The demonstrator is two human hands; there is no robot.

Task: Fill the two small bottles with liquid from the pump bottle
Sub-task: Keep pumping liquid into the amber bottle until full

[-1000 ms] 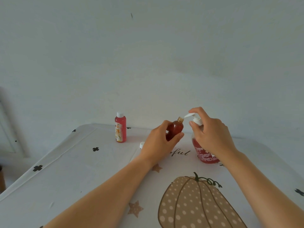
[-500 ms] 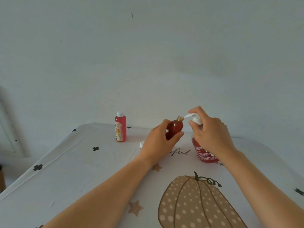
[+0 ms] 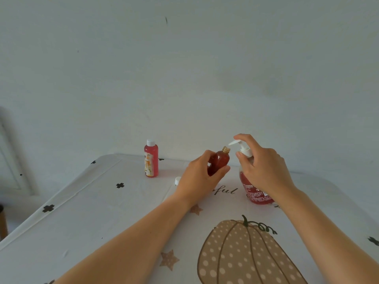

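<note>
From the head camera I see the large clear plastic pump bottle point(image 3: 253, 191) of red liquid, with its white pump head, standing upright on the white plastic tablecloth point(image 3: 102, 212), and I place everything else against it. My right hand point(image 3: 264, 171) is on the upper part of the pump bottle: the index finger lies along the top of the white pump head, the thumb sits against the white collar below it, and the other fingers curl round the neck. Just left of the pump bottle, my left hand point(image 3: 202, 175) wraps its fingers and thumb round the lower body of a small round clear bottle point(image 3: 220, 160) filled with dark red liquid. I hold it off the cloth and tilted, with its open brass-coloured threaded neck directly under the tip of the pump spout. I cannot tell whether neck and spout touch. Further left of the pump bottle and slightly behind it, well apart from both hands, a second small cylindrical bottle point(image 3: 151, 160) stands upright, full of red liquid, with a white cap on and a colourful label. Between that one and the pump bottle, partly hidden behind my left hand, a small white loose cap point(image 3: 177, 180) lies on the cloth. In front of the pump bottle, nearer to me, the cloth shows a printed tan dotted pumpkin point(image 3: 242, 257).
</note>
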